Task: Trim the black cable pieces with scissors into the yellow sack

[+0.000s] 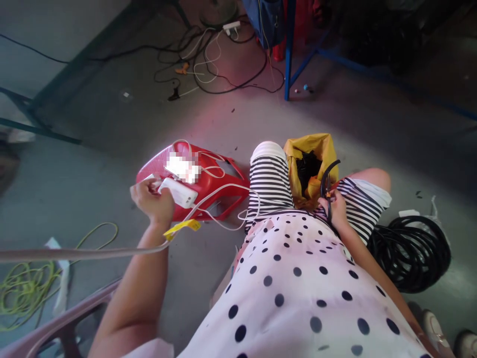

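My left hand (153,199) is closed around the near end of a white power bank (179,193) over a red plastic stool (227,186). A white cable (219,190) loops from there toward my lap. Another white item (182,166), blurred out, lies on the stool with a thin cord. My right hand (335,206) grips a short curved black cable (325,181) with an orange piece on it, above my striped thigh. Between my knees stands a yellow bag (294,171) holding dark pieces I cannot make out.
A coil of black cable (413,253) lies at my right, close to someone's shoes (434,328). Yellow-green cord (26,288) lies on the floor at left. Ahead are tangled cables with a power strip (231,26) and a blue table leg (289,54).
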Demonstrator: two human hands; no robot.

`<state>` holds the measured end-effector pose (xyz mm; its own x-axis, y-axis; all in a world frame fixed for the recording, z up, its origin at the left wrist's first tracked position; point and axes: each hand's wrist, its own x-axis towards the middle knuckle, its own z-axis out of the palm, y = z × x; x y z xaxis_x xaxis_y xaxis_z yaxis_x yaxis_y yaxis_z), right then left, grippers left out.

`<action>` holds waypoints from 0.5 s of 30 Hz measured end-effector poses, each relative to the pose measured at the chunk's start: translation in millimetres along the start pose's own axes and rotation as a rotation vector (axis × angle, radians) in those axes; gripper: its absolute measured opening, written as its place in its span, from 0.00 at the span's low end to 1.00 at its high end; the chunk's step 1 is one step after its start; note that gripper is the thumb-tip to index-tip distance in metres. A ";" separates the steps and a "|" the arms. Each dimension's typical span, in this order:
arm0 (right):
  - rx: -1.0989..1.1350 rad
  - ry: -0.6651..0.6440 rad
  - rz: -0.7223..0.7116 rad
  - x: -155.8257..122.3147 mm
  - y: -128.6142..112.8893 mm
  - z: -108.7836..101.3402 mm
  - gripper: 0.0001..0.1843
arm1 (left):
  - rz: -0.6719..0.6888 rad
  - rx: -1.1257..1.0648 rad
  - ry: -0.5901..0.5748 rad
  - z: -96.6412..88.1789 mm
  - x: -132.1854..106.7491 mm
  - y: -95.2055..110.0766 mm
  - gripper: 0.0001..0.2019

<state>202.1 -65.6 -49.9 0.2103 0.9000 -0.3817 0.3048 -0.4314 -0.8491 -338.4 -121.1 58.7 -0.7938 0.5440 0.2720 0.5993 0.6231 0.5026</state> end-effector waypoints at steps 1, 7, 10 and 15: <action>-0.003 -0.005 -0.003 -0.2 -0.9 -0.4 0.31 | -0.057 -0.076 0.034 -1.9 -12.4 2.5 0.12; 0.022 -0.009 0.016 0.3 -0.9 -2.2 0.32 | 0.021 -0.410 -0.013 -30.6 -103.6 13.4 0.10; 0.014 -0.008 -0.001 0.5 -0.7 -2.8 0.33 | 0.229 -0.458 -0.360 -48.5 -154.5 31.0 0.11; 0.121 -0.031 -0.008 -5.0 -16.0 -4.4 0.35 | 0.387 -0.728 -1.178 -19.0 -215.9 113.8 0.14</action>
<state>200.2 -63.5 -32.8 0.1789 0.9057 -0.3843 0.1917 -0.4152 -0.8893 -100.8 -178.3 72.7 0.1662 0.9733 -0.1582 0.2827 0.1067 0.9533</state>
